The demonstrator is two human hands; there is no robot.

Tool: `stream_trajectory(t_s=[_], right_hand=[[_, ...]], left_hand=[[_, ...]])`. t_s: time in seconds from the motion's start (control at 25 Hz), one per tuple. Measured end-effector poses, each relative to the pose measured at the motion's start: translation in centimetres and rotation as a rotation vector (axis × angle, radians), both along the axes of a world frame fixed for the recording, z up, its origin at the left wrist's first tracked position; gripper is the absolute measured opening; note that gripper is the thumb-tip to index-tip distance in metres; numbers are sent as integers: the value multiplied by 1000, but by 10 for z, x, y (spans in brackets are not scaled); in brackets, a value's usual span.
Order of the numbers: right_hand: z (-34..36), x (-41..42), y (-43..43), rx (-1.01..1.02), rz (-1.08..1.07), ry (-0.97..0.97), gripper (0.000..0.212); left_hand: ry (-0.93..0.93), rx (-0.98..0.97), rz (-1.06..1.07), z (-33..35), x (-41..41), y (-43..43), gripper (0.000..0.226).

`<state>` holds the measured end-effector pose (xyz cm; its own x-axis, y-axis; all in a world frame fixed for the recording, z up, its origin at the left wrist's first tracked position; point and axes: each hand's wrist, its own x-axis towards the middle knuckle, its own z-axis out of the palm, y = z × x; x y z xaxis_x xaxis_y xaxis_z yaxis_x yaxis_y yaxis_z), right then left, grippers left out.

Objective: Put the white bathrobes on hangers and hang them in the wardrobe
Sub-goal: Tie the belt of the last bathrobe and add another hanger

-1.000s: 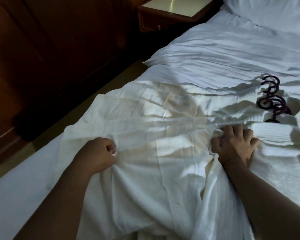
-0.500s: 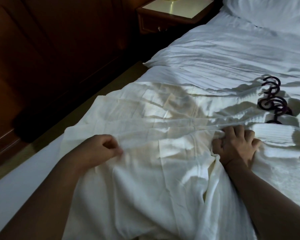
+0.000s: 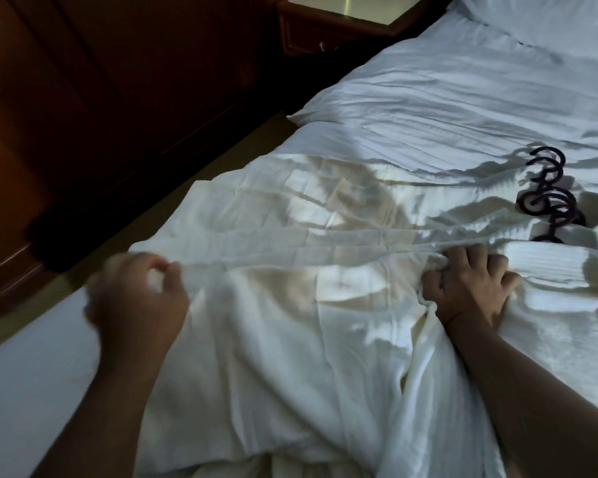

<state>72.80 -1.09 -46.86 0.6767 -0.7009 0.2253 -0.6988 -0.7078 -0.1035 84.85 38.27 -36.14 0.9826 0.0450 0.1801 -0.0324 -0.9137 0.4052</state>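
Left of the bed (image 3: 463,108) stands dark wooden furniture (image 3: 83,115), perhaps the wardrobe; nothing hangs there in view. On the bed's near half the white bathrobe (image 3: 290,346) lies spread out. The left hand (image 3: 139,298), blurred, seems to pinch its fold with curled fingers. The right hand (image 3: 470,288) clutches a bunch of its cloth. Farther right on the bed lie the dark hangers (image 3: 546,198), no hand on them. By my judgement, hangering and hanging both remain.
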Motion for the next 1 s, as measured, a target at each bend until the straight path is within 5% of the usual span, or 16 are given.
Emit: stream_trajectory(t_s=[0.16,0.52,0.64,0.72,0.84,1.0], right_hand=[[2,-1,1,12,-1,-14,45],[0,-1,1,2,-5,-4,46],[0,0,-1,-6,-7,-18,46],[-1,-1,0,-2,1,-19,46],[-2,1,-2,2,4,-27,45],[0,2,1,-4,2,-37,44]], left_hand=[[436,-62,515,-19,-62,20,69],[45,-45,179,-12,-34,69,36],[187,90,254,-11,-26,101,53],[78,135,298,-11,-47,96,68],[108,155,-133,-32,-111,37,65],[420,203,-156,-90,-139,-6,77]])
